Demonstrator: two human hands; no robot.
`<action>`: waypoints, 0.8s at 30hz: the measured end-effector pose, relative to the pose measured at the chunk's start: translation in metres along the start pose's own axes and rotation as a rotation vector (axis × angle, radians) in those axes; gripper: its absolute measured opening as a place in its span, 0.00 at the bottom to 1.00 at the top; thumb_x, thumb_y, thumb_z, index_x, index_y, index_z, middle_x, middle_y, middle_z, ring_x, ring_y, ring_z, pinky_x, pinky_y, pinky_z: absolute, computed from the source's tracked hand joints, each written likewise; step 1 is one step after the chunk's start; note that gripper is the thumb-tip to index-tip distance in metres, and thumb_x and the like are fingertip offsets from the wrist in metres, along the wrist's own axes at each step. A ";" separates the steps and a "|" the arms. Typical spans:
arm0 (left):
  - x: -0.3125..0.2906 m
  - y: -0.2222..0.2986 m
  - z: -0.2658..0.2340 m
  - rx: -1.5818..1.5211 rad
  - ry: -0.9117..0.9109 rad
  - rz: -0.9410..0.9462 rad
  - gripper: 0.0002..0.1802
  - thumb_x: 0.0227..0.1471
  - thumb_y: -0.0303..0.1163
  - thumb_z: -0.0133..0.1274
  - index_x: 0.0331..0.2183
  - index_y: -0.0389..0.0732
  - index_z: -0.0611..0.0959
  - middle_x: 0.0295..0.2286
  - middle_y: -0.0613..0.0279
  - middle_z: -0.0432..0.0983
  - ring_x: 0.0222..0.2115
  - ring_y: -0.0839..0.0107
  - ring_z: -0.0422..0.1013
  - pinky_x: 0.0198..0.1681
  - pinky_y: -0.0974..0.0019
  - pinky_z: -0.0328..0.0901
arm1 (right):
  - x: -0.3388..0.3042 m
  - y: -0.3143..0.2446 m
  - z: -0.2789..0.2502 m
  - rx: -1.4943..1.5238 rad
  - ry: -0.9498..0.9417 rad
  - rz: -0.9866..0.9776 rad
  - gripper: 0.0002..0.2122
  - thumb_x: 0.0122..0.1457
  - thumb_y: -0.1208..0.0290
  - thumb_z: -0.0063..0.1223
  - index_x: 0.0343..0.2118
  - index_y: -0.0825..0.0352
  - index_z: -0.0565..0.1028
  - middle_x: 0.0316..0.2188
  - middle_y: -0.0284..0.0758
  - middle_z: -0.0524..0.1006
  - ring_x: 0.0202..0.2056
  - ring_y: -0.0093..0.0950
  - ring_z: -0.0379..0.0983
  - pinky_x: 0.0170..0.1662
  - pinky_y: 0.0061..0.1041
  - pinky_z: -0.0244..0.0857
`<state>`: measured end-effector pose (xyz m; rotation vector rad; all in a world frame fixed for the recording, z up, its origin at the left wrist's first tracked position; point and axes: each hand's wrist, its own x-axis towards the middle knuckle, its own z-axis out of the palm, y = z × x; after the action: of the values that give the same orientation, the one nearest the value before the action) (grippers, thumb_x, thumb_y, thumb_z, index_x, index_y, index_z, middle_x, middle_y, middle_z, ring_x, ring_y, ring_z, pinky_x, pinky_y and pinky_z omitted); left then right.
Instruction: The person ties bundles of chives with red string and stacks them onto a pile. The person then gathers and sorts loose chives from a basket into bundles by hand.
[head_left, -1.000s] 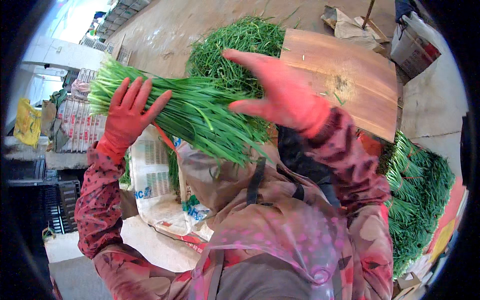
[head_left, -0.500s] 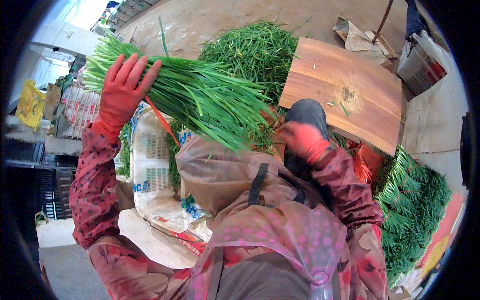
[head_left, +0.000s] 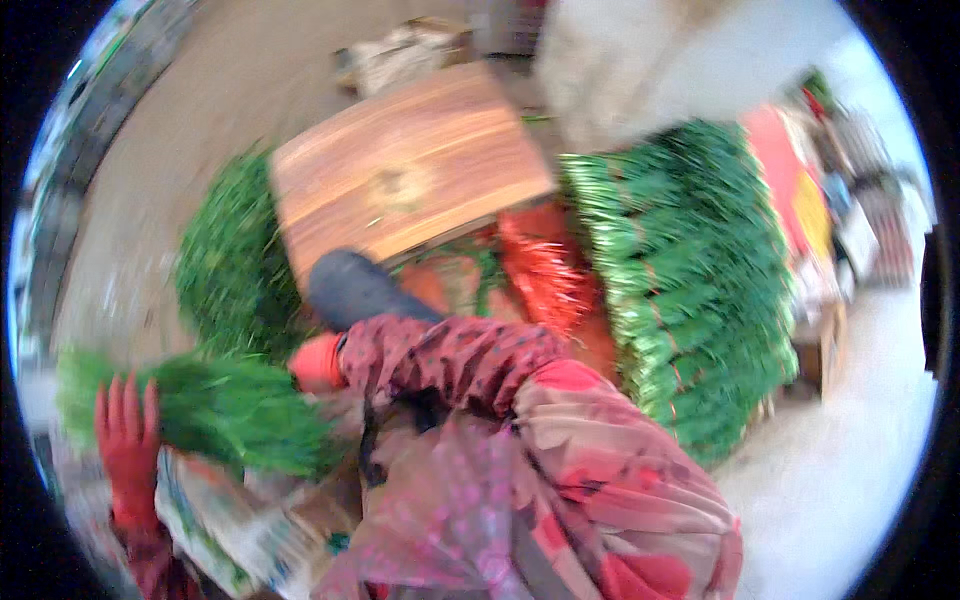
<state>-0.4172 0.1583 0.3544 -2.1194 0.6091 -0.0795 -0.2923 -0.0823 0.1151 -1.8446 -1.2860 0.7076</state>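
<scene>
A thick bunch of long green leaves (head_left: 240, 410), looking like garlic chives, lies across at the lower left. My left hand (head_left: 128, 445), in an orange-red rubber glove, grips its pale stem end, with the fingers laid over the top. By the bunch's leafy side is my right hand (head_left: 318, 362), gloved in the same colour. Its fingers are smeared by motion and partly hidden, so what it holds, if anything, does not show. My dark knee (head_left: 355, 288) juts up just beyond the right hand.
A wooden board (head_left: 415, 160) stands ahead, with pale crumbs on it. Left of it is a heap of loose greens (head_left: 232, 265). Red plastic strips (head_left: 540, 270) lie below the board. Several tied green bundles (head_left: 690, 290) are stacked at right. Cardboard (head_left: 405, 58) lies behind.
My view has swung to the right, so the board and heap now sit further left and the stacked bundles show fully. My left hand still has the bunch; my right hand is now close beside it.
</scene>
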 end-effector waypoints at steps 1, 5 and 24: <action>-0.006 -0.009 0.007 -0.012 -0.018 -0.018 0.25 0.50 0.25 0.43 0.52 0.41 0.70 0.53 0.50 0.63 0.54 0.52 0.61 0.58 0.47 0.56 | -0.012 0.025 0.004 -0.034 0.053 -0.015 0.16 0.54 0.57 0.44 0.34 0.64 0.76 0.31 0.48 0.77 0.35 0.44 0.75 0.38 0.43 0.69; 0.036 -0.019 -0.002 0.047 0.077 0.030 0.26 0.50 0.23 0.42 0.53 0.39 0.69 0.54 0.50 0.62 0.55 0.52 0.59 0.59 0.47 0.55 | -0.064 -0.020 -0.100 -0.092 0.356 0.167 0.17 0.54 0.56 0.48 0.37 0.66 0.74 0.30 0.47 0.77 0.34 0.47 0.75 0.39 0.44 0.68; 0.333 0.101 -0.143 -0.206 0.753 0.548 0.26 0.42 0.27 0.50 0.48 0.42 0.74 0.50 0.54 0.66 0.53 0.52 0.61 0.60 0.41 0.50 | -0.256 0.014 -0.100 0.984 0.875 0.139 0.32 0.45 0.64 0.66 0.52 0.72 0.65 0.42 0.38 0.75 0.42 0.26 0.72 0.48 0.29 0.67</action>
<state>-0.2047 -0.1485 0.3039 -2.0027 1.6789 -0.5384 -0.2927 -0.3539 0.1627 -1.1524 -0.1468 0.3838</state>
